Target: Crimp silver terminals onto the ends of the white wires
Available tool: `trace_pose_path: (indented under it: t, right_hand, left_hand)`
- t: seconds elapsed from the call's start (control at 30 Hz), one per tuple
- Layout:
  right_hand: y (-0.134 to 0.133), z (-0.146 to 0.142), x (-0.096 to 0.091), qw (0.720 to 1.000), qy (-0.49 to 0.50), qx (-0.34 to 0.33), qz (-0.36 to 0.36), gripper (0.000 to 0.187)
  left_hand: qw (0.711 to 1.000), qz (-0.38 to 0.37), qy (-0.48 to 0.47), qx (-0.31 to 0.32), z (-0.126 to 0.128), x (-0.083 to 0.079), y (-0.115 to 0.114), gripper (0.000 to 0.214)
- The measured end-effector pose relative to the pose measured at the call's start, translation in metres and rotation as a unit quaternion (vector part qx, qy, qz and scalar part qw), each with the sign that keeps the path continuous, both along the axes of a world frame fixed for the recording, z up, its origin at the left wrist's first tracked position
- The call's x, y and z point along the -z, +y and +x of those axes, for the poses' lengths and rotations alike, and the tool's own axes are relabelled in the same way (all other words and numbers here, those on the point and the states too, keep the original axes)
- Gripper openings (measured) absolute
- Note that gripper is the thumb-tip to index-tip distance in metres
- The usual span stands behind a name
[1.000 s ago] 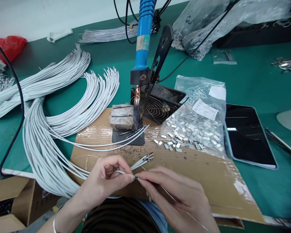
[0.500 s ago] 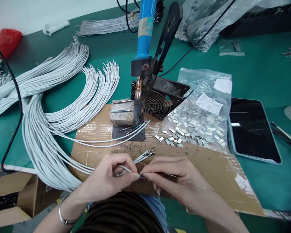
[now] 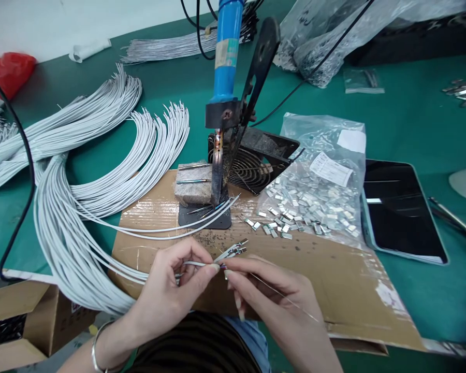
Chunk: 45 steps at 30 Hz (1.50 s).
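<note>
A white cable [image 3: 196, 263] is pinched between the thumb and forefinger of my left hand [image 3: 182, 277], close to its end. The thumb and forefinger of my right hand [image 3: 274, 290] close on that cable's end, where a small purplish bit shows; the fingertips hide the rest. A thin silvery wire [image 3: 283, 297], like solder wire, crosses my right hand. Just behind my fingers lie several white cables with metal connectors [image 3: 238, 247] on their ends. Loose small metal connectors [image 3: 274, 228] spill from a clear plastic bag [image 3: 314, 129] beyond my right hand.
A blue-handled soldering iron [image 3: 227, 67] stands in a black holder, tip down, beside a grey block [image 3: 193, 191]. Behind it leans a black fan [image 3: 248, 166]. White cable bundles [image 3: 62, 223] fill the left; a phone [image 3: 402, 207] lies right. Cardboard [image 3: 353, 290] covers the bench front.
Both hands have shifted slightly left, still pinched together at the cable's end. The right hand has turned a little, and the thin wire across it slants more steeply. The camera view moved slightly.
</note>
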State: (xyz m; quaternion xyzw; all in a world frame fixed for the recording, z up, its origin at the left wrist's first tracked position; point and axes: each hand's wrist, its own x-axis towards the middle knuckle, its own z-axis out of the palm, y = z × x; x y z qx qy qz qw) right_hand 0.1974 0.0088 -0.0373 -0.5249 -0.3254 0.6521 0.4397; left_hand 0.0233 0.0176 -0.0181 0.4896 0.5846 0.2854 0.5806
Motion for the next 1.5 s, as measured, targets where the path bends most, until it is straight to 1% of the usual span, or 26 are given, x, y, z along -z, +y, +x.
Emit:
trace_pose_path:
  t: [0.1, 0.3, 0.47, 0.6, 0.77, 0.9, 1.07, 1.3, 1.5]
  right_hand:
    - [0.001, -0.001, -0.003, 1.000, -0.017, 0.012, 0.022, 0.012]
    - [0.000, -0.006, -0.005, 0.999, -0.016, 0.038, 0.015, 0.010]
    - [-0.003, -0.010, 0.002, 0.998, 0.003, 0.055, -0.025, 0.016]
    - [-0.003, -0.011, 0.008, 0.999, 0.019, 0.036, -0.002, 0.021]
    - [-0.005, -0.020, 0.001, 0.994, 0.003, 0.104, -0.046, 0.020]
    - [-0.005, -0.026, -0.003, 0.990, 0.010, 0.127, -0.054, 0.022]
    - [-0.005, -0.028, 0.000, 0.990, 0.017, 0.130, -0.054, 0.022]
    - [-0.006, -0.027, 0.002, 0.990, 0.015, 0.127, -0.052, 0.023]
    - [-0.007, -0.028, 0.006, 0.990, 0.048, 0.122, -0.046, 0.015]
  left_hand:
    - [0.999, 0.016, 0.026, 0.007, 0.001, -0.001, -0.001, 0.029]
    - [0.998, 0.048, 0.037, 0.001, 0.003, 0.000, -0.003, 0.024]
    - [0.998, 0.056, 0.032, -0.023, 0.007, 0.006, -0.005, 0.024]
    - [0.998, 0.053, 0.014, -0.034, 0.009, 0.007, -0.005, 0.024]
    - [0.998, 0.033, -0.030, -0.052, 0.010, 0.006, -0.007, 0.025]
    - [0.996, 0.015, -0.055, -0.068, 0.012, 0.008, -0.010, 0.026]
    - [0.993, -0.003, -0.088, -0.082, 0.013, 0.010, -0.011, 0.026]
    - [0.992, 0.005, -0.094, -0.082, 0.014, 0.011, -0.012, 0.026]
    - [0.990, 0.012, -0.109, -0.089, 0.016, 0.011, -0.011, 0.025]
